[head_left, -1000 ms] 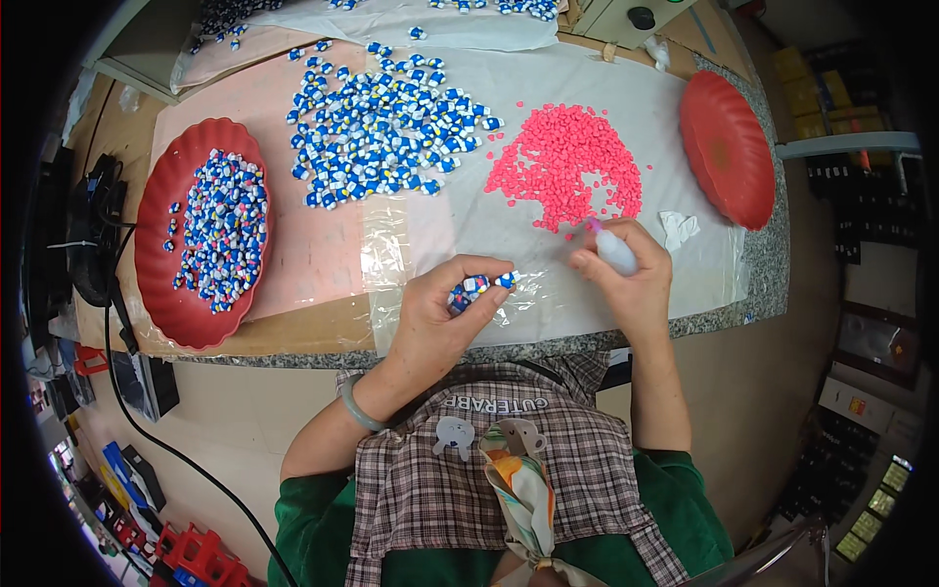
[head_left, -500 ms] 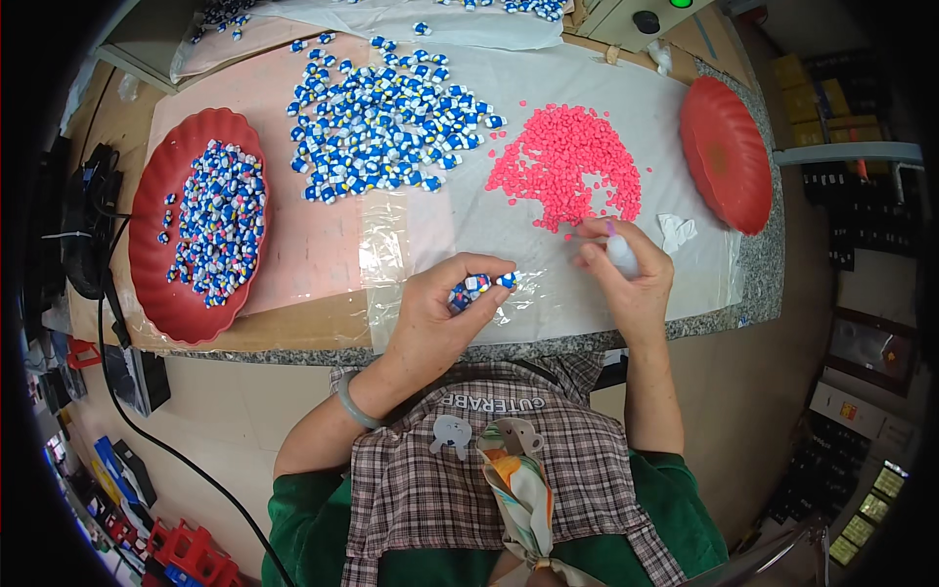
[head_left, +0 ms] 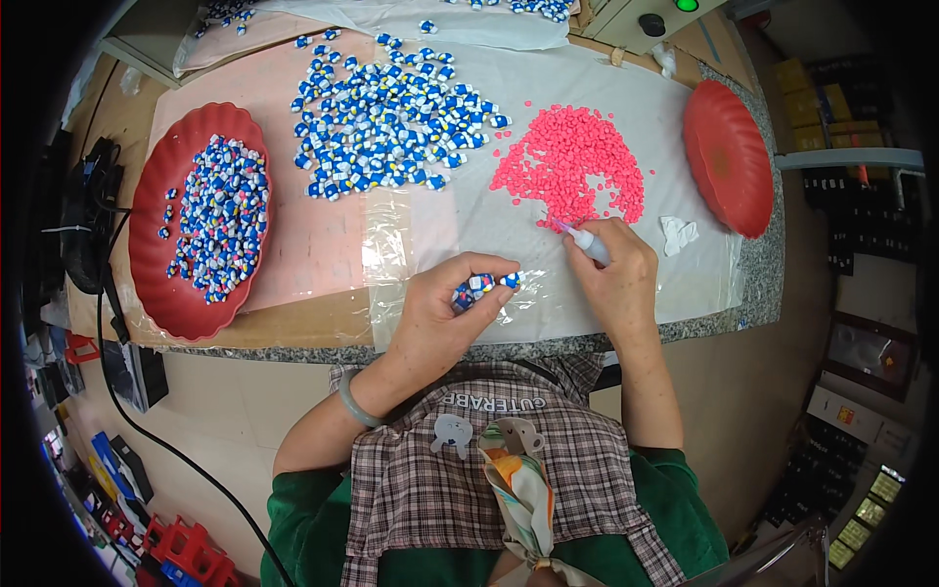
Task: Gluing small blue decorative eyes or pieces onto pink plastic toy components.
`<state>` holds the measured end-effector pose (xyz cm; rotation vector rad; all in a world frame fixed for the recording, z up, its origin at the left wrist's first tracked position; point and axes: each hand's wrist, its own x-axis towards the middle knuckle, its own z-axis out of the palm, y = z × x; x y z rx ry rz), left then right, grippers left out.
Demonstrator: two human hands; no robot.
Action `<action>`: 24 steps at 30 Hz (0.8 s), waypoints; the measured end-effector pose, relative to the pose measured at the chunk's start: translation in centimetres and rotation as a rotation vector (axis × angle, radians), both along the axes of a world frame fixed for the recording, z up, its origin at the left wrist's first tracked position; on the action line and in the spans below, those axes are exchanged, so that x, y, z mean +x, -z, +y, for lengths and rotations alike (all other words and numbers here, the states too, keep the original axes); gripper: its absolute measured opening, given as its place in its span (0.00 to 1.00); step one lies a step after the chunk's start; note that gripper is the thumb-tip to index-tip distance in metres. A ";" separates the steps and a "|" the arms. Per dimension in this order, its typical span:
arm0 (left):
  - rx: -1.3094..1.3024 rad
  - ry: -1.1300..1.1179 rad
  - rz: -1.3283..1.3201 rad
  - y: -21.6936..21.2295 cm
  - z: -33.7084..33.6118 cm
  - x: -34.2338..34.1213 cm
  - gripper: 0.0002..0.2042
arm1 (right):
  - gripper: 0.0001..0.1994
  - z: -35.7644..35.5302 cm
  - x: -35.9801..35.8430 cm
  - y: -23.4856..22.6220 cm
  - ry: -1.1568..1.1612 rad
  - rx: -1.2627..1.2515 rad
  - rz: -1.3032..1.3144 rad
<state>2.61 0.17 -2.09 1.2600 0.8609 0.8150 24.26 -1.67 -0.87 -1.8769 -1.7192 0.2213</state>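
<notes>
Plastic-covered speckled stone counter

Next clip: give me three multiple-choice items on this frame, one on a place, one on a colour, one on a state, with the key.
1. Where is the red plate filled with blue-and-white pieces?
A. at the person's left
B. at the person's right
C. on the floor

2. What colour is the heap of small pieces by the right hand?
A. green
B. pink
C. black

3. What is the state of the red plate at the right?
A. heaped full
B. upside down
C. empty

Key: 1 A, it sits at the table's left end. 2 B, the heap just beyond the white applicator is bright pink. 3 C, only its bare red surface shows. The left hand holds a few blue-and-white pieces.
</notes>
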 end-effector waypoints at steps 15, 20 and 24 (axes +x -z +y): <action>0.091 -0.034 0.036 0.3 -0.3 0.1 0.10 | 0.04 -1.1 -2.0 -2.6 -0.088 -0.568 1.250; 0.099 -0.022 0.073 0.1 -0.3 0.1 0.10 | 0.04 -1.1 -2.5 -1.8 -0.061 -0.563 1.261; 0.143 -0.025 0.066 0.4 -0.4 0.2 0.10 | 0.04 -1.1 -2.6 -1.7 -0.072 -0.577 1.216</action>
